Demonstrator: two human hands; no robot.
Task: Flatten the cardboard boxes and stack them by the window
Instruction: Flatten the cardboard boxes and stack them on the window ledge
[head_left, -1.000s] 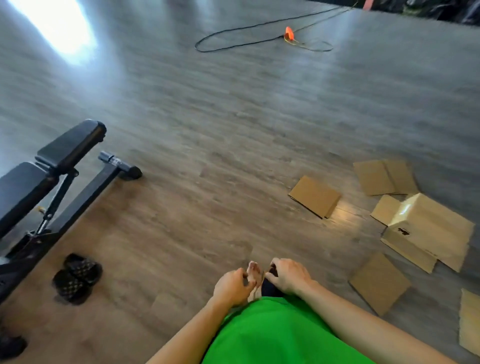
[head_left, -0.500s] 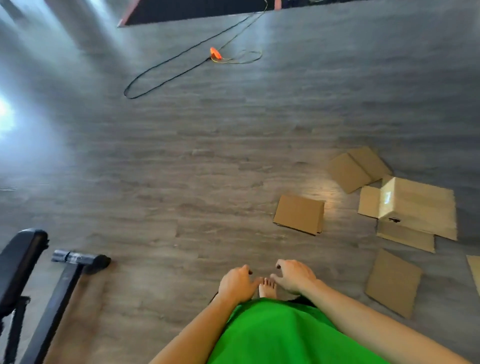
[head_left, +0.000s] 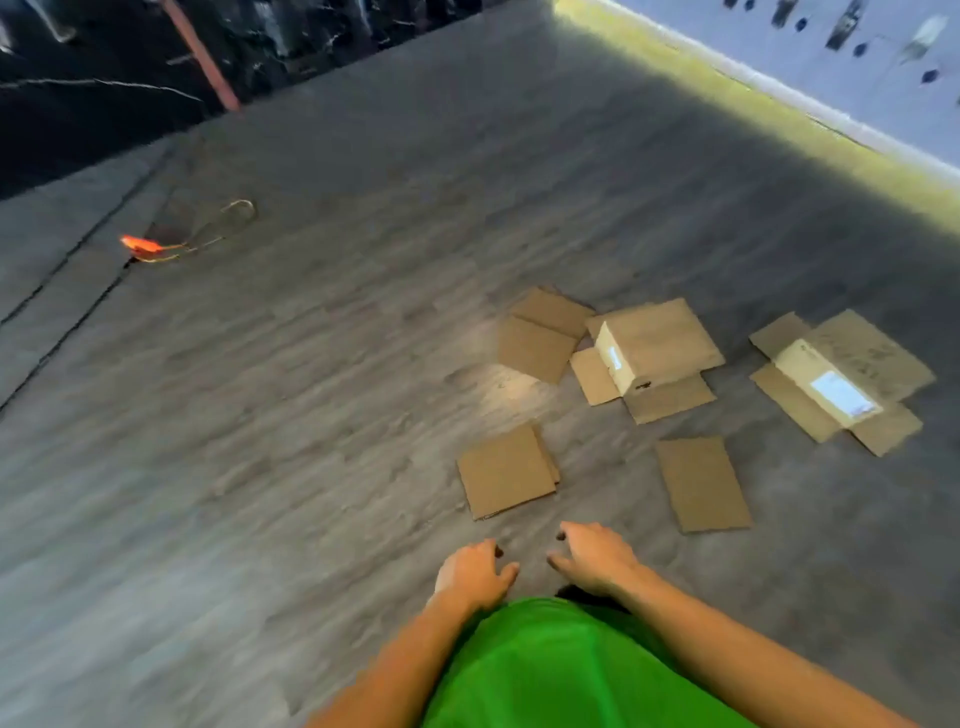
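Down low, the left hand (head_left: 475, 571) and the right hand (head_left: 592, 558) float side by side over the grey floor (head_left: 260, 467), fingers loosely bent, holding nothing. Just past them lie two flat cardboard pieces (head_left: 506, 473) (head_left: 701, 483), with a folded flat piece (head_left: 540, 335) farther off. Beside that one sits a box (head_left: 654, 348) not yet flat, flaps spread out, and a second box with a white label (head_left: 836, 382) sits well apart to its right, nearer the bright floor edge.
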